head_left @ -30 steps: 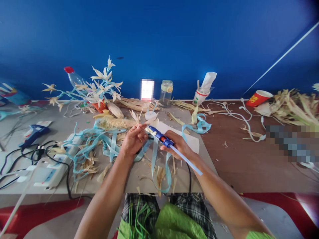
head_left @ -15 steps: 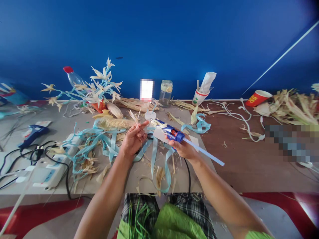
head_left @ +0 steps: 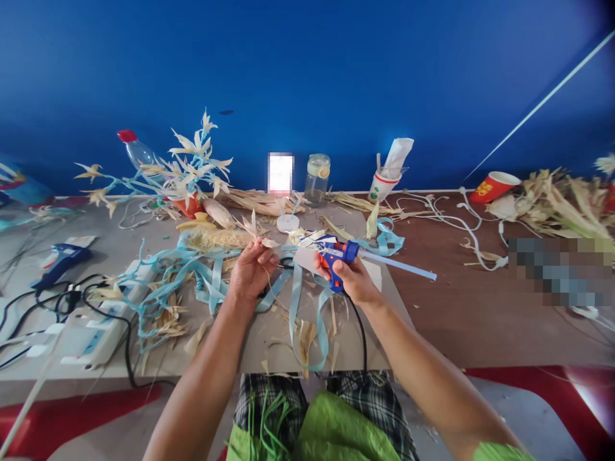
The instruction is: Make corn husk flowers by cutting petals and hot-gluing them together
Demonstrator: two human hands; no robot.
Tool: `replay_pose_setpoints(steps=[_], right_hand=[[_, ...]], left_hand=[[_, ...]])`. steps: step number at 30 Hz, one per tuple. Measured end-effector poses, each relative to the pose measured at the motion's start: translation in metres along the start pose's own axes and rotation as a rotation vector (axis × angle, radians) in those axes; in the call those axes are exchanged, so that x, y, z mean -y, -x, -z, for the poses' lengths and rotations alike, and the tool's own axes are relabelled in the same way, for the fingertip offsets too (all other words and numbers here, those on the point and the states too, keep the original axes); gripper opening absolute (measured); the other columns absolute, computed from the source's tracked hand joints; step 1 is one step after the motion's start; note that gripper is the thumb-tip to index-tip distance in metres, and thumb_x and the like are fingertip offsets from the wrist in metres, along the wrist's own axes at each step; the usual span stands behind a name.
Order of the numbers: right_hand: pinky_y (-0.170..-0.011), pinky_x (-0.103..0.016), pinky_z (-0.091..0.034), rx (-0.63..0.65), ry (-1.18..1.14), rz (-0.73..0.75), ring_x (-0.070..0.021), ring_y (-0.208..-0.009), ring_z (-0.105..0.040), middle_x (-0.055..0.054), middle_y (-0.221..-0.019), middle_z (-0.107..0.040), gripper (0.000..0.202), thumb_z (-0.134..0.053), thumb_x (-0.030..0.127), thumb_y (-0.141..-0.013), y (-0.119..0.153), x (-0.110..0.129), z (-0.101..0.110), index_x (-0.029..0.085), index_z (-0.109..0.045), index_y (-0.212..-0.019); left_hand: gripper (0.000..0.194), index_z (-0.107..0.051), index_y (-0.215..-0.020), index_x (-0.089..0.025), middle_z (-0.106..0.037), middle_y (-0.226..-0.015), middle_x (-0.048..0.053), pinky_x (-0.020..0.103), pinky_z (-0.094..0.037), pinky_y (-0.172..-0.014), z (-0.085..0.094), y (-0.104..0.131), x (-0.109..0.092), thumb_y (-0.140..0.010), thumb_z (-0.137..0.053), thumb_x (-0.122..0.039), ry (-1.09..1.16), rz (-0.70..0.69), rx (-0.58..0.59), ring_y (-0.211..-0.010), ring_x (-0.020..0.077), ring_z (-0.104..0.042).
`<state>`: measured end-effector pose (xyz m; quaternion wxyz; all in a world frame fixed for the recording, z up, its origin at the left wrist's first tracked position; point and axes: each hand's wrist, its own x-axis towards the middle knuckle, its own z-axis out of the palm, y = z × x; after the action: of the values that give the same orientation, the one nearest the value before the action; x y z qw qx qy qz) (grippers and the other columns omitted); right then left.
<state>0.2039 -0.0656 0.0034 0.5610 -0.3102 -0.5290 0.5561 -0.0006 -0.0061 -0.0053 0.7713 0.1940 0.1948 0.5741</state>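
Pinched in the fingertips of my left hand (head_left: 254,269) is a small pale corn husk flower (head_left: 250,225), its pointed petals spread upward. My right hand (head_left: 353,275) is wrapped round the grip of a blue glue gun (head_left: 339,256) with an orange trigger. A long translucent glue stick (head_left: 398,264) juts from its back, and pale strands cling to its front. The nozzle points left toward the flower, a short gap away. Light blue ribbon (head_left: 296,301) and husk scraps lie on the table below both hands.
Husk flowers on blue stems (head_left: 192,160) stand at the back left. A second glue gun (head_left: 60,262) and a power strip (head_left: 103,326) with black cords lie left. Behind are a glass jar (head_left: 317,179) and a paper cup (head_left: 382,186). White cables and a red cup (head_left: 494,187) are right.
The glue gun has turned in my right hand, so its grip and trigger now show and the glue stick lies flatter. My left fingers have curled in, and the flower's petals have opened out.
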Motion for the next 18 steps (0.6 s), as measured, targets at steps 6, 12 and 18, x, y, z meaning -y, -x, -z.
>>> replay_pose_setpoints(steps=[6,12,18], right_hand=[[-0.056,-0.028,-0.036,0.066,-0.027,-0.111,-0.0096,-0.057,-0.044,-0.005,-0.08,-0.062,0.053,-0.068,0.063,-0.068,0.003,-0.007,-0.006,0.016,-0.066,-0.093],[-0.058,-0.028,-0.036,0.088,-0.009,-0.135,-0.0096,-0.059,-0.045,-0.005,-0.082,-0.062,0.052,-0.069,0.061,-0.07,0.004,-0.011,-0.006,0.016,-0.067,-0.097],[-0.058,-0.029,-0.037,0.06,-0.003,-0.126,-0.0101,-0.059,-0.045,-0.006,-0.083,-0.062,0.053,-0.069,0.062,-0.069,0.004,-0.01,-0.005,0.016,-0.066,-0.097]], left_hand=[[0.011,-0.055,-0.074,-0.014,-0.054,-0.071,-0.002,0.017,-0.038,-0.05,-0.006,0.001,0.0,-0.081,-0.058,-0.007,0.006,0.006,-0.012,-0.044,0.0002,-0.035],[0.009,-0.058,-0.076,-0.013,-0.06,-0.073,-0.001,0.015,-0.04,-0.051,-0.005,0.0,0.001,-0.079,-0.059,-0.005,0.02,0.018,-0.039,-0.046,0.0001,-0.041],[0.008,-0.06,-0.076,-0.013,-0.064,-0.075,0.001,0.016,-0.046,-0.056,-0.002,-0.001,0.004,-0.077,-0.062,-0.005,-0.057,-0.011,-0.055,-0.05,0.0018,-0.048]])
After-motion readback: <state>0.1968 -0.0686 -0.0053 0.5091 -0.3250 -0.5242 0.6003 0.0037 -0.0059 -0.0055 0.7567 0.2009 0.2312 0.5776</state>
